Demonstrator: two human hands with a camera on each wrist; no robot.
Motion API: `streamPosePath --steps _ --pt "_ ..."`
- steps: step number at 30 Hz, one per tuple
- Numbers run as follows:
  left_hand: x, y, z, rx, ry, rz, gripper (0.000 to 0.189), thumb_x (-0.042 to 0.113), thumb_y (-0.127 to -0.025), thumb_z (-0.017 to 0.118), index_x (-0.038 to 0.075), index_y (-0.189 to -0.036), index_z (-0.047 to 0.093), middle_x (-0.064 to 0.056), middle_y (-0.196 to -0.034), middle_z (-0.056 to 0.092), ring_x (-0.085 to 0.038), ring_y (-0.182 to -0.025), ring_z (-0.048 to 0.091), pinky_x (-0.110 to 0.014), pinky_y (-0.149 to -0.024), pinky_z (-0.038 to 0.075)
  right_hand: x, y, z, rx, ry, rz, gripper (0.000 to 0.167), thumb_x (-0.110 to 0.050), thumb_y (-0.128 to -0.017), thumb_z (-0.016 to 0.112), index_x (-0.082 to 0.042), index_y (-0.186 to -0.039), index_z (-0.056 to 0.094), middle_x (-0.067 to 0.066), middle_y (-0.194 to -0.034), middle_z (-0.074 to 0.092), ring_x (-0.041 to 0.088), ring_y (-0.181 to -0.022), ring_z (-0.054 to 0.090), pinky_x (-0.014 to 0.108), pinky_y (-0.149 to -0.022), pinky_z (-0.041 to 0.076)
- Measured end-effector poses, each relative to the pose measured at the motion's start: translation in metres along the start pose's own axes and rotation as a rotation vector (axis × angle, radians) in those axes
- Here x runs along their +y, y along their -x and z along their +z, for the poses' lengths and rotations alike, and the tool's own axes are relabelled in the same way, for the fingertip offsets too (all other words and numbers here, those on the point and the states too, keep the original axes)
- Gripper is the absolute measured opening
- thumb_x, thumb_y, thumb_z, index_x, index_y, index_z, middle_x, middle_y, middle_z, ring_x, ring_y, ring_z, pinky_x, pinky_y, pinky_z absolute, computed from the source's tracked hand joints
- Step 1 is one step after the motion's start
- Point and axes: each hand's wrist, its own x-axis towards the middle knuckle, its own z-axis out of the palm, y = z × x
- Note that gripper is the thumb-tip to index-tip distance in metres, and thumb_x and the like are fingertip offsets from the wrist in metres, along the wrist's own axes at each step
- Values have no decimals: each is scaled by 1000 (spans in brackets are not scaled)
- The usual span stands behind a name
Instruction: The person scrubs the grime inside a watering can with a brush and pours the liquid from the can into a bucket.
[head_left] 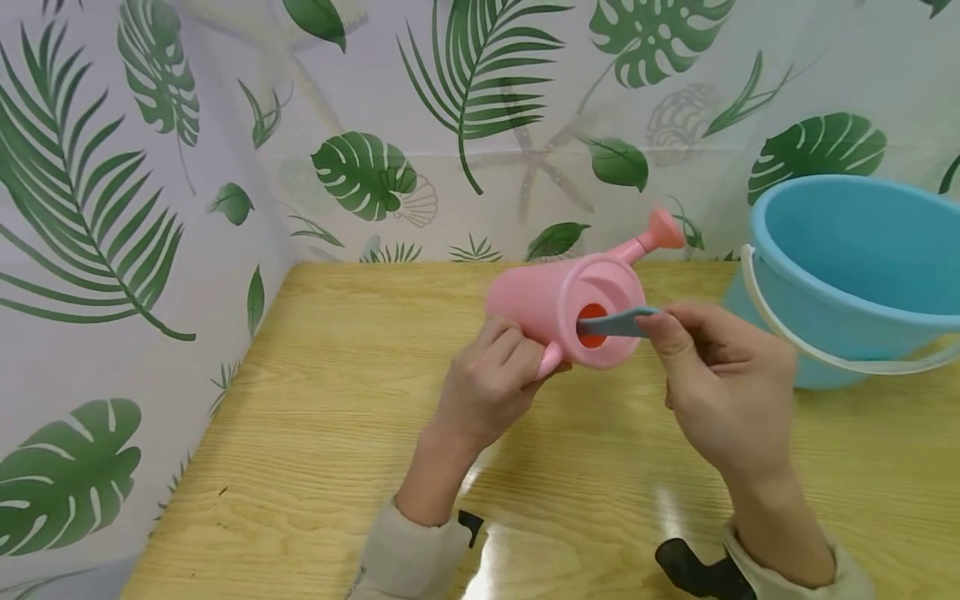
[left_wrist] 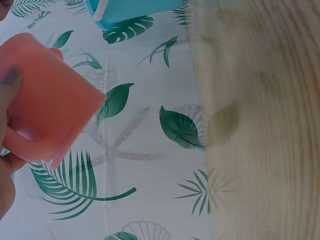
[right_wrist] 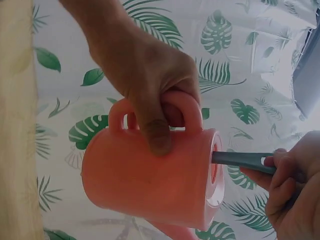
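Note:
A pink toy watering can (head_left: 528,296) is tilted above the wooden table, its top opening turned toward my right hand. My left hand (head_left: 491,379) grips it by the handle, fingers curled round; the right wrist view shows the thumb lying on the can (right_wrist: 145,180). With thumb and fingers, my right hand (head_left: 731,392) pinches the end of a blue-grey handle (head_left: 622,322). Its far end goes into the red-rimmed opening (head_left: 592,340) of the can, so what is on that end is hidden. The can's spout and sprinkler head (head_left: 663,231) point up and to the right.
A light blue bucket (head_left: 817,325) with a white handle (head_left: 832,362) stands at the right, just beyond my right hand. Behind the wooden table (head_left: 322,417) rises a leaf-patterned wall covering (head_left: 442,225), which also runs along the left side.

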Motion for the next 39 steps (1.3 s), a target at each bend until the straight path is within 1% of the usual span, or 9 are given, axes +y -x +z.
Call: streamPosePath --steps 5,8,11,15,20,27,31,36,39 --pt "1 2 3 -26 2 5 37 24 -85 80 10 -70 50 -2 -65 46 -16 -67 47 -19 -58 42 9 -1 6 67 251 -312 37 -25 -92 72 9 -79 72 9 -60 55 3 -55 38 12 -56 29" --pt "1 2 2 -23 17 10 37 24 -85 80 10 -70 50 -2 -65 45 -17 -68 47 -19 -59 42 13 -3 7 86 301 -410 45 -34 -94 68 8 -79 72 14 -63 60 8 -57 42 12 -62 32" --pt "1 1 1 -20 19 18 36 25 -84 80 10 -70 50 -1 -65 46 -17 -68 47 -19 -60 42 14 -5 8 28 399 -487 45 -34 -97 63 7 -82 71 12 -64 60 12 -55 42 14 -58 33" --pt "1 1 0 -20 10 18 36 25 -86 79 10 -69 51 -2 -65 46 -16 -68 47 -19 -59 41 12 -5 4 -110 553 -539 43 -36 -102 56 3 -89 68 6 -64 55 12 -50 37 21 -48 31" --pt "0 1 0 -18 2 19 35 24 -88 77 10 -69 51 -2 -65 46 -16 -67 46 -19 -59 41 8 -1 -4 -310 692 -525 44 -37 -106 46 -2 -92 68 7 -73 62 10 -52 45 25 -46 42" --pt "2 -1 -1 -18 -5 23 34 24 -89 76 9 -69 52 -2 -66 47 -16 -69 47 -18 -60 42 5 2 -1 -316 740 -548 37 -20 -107 41 2 -97 68 13 -78 62 20 -52 54 36 -45 49" --pt "3 -2 0 -15 -38 57 35 23 -96 67 10 -69 49 -1 -65 46 -16 -68 49 -18 -59 41 3 5 1 -352 705 -454 26 -14 -103 49 -1 -84 61 4 -67 50 12 -52 42 24 -45 39" --pt "5 -2 3 -35 -35 68 36 24 -100 62 11 -69 48 -1 -65 46 -15 -69 51 -17 -59 42 -5 4 -3 -358 333 40 25 8 -91 61 -5 -71 56 -3 -57 46 6 -43 35 22 -39 28" --pt "7 -1 4 -23 -3 38 35 26 -94 70 10 -69 50 -1 -65 47 -16 -69 50 -18 -59 43 -7 1 -10 -316 35 309 22 6 -96 56 2 -75 57 3 -58 53 12 -39 39 29 -34 28"
